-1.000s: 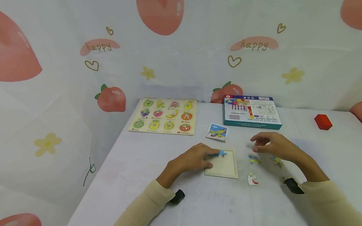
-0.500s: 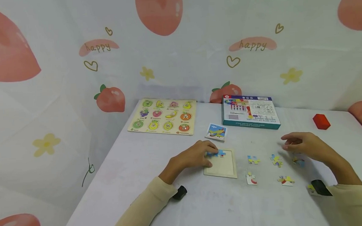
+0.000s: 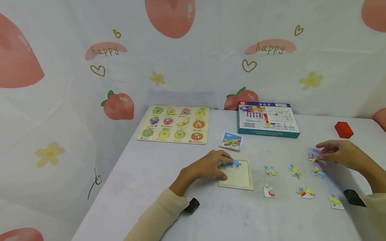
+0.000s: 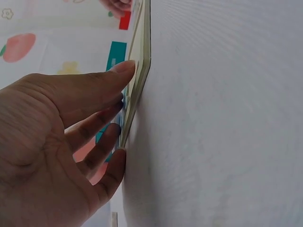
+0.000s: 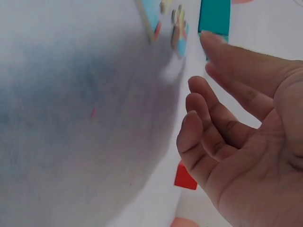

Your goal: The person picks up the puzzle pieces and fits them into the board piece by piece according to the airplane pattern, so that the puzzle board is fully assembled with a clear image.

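Note:
My left hand (image 3: 210, 167) rests on the left side of a square wooden puzzle tray (image 3: 237, 188), its fingertips against blue jigsaw pieces (image 3: 235, 164) at the tray's top. In the left wrist view, the thumb and fingers of the left hand (image 4: 61, 127) touch the tray's edge (image 4: 142, 80). Over the right part of the table, my right hand (image 3: 345, 156) is beside a jigsaw piece (image 3: 313, 158). The right wrist view shows the right hand (image 5: 241, 127) with thumb and fingers apart and nothing between them.
Several loose jigsaw pieces (image 3: 295, 171) lie right of the tray. Behind it are an airplane picture card (image 3: 231, 140), a fruit board (image 3: 175, 125) and a flat teal-edged box (image 3: 267, 120). A red block (image 3: 344, 130) sits at the far right.
My right hand has moved to the right across the table, uncovering several jigsaw pieces. The left hand stays at the tray with only a slight shift of its fingers.

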{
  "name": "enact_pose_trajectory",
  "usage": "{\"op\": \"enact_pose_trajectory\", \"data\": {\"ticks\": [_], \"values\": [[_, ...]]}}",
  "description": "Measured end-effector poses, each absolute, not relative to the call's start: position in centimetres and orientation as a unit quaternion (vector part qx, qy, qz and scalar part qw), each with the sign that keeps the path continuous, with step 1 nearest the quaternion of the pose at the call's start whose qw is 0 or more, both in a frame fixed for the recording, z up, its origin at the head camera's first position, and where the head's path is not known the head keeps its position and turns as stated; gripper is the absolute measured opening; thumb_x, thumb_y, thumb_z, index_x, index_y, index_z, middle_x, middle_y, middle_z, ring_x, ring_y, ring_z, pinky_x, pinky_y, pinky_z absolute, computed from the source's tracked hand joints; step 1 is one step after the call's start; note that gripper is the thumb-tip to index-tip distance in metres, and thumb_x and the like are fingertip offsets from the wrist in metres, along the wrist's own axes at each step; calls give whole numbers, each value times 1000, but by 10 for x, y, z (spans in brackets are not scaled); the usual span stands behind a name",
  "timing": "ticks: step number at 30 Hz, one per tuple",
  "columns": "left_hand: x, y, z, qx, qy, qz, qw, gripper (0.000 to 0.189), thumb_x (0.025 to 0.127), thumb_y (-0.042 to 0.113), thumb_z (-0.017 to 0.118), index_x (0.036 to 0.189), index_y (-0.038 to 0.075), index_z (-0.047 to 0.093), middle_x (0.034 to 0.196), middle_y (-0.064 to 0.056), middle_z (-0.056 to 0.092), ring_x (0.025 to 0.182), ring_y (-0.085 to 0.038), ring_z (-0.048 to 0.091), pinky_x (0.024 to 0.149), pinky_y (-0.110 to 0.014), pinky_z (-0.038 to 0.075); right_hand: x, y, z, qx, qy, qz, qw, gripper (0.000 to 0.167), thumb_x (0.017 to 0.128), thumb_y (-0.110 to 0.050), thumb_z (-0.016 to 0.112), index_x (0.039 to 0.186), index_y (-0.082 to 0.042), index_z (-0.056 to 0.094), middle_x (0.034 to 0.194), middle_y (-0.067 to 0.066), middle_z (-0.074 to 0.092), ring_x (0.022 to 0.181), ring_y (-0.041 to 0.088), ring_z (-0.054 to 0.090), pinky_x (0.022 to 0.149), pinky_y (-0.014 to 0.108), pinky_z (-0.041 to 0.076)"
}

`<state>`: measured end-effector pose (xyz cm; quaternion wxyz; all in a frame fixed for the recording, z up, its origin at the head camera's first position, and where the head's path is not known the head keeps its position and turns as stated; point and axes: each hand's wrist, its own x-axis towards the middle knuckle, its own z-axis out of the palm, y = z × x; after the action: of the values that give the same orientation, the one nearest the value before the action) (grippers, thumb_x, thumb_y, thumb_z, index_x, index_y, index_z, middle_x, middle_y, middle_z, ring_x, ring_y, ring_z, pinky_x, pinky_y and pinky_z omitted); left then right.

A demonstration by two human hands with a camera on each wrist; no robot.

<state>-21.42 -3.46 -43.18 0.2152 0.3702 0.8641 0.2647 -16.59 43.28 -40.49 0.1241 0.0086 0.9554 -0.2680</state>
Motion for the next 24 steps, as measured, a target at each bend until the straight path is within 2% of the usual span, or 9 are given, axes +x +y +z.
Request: {"op": "enact_pose_trajectory", "data": {"ticks": [8, 11, 15, 24], "values": [[-213, -35, -432, 364, 862, 277, 218, 58, 93, 18, 84, 147, 13, 65, 152, 0, 56, 141, -21, 45, 117, -33, 40, -167, 439, -410, 17, 952, -265, 152, 61, 94, -30, 80, 136, 11, 62, 110, 23, 69, 99, 33, 62, 77, 39, 56], [-213, -35, -431, 364, 862, 277, 219, 58, 93, 17, 84, 147, 13, 65, 152, 0, 56, 141, -21, 45, 117, -33, 41, -168, 438, -411, 16, 953, -263, 152, 60, 92, -32, 82, 133, 9, 65, 111, 23, 68, 101, 34, 61, 76, 37, 54], [-213, -35, -431, 366, 861, 277, 217, 57, 93, 16, 84, 147, 13, 65, 152, 0, 56, 140, -21, 45, 115, -32, 41, -171, 437, -414, 11, 955, -257, 146, 58, 91, -33, 84, 128, 8, 68, 109, 21, 68, 99, 34, 59, 73, 33, 50], [-213, -35, -431, 364, 861, 281, 218, 57, 93, 14, 83, 147, 13, 65, 151, 0, 56, 141, -22, 44, 117, -33, 41, -173, 435, -415, 18, 954, -258, 155, 56, 89, -30, 85, 126, 9, 68, 108, 22, 69, 99, 36, 60, 78, 38, 54]]}}
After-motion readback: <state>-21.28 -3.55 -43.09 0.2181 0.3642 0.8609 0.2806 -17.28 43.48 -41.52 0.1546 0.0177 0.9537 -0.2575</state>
